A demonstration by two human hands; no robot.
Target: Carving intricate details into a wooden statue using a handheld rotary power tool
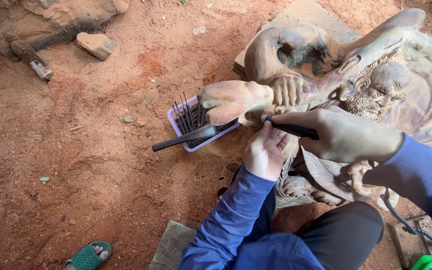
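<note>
Carving lies on floor; right hand grips tool pen-fashion, left hand cupped beneath, steadying tip.

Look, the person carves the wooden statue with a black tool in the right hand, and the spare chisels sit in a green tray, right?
Not quite. The head view shows the tray is pale purple, not green. The rest holds: the right hand grips a black tool against the wooden statue, and spare chisels sit in that tray.
</note>
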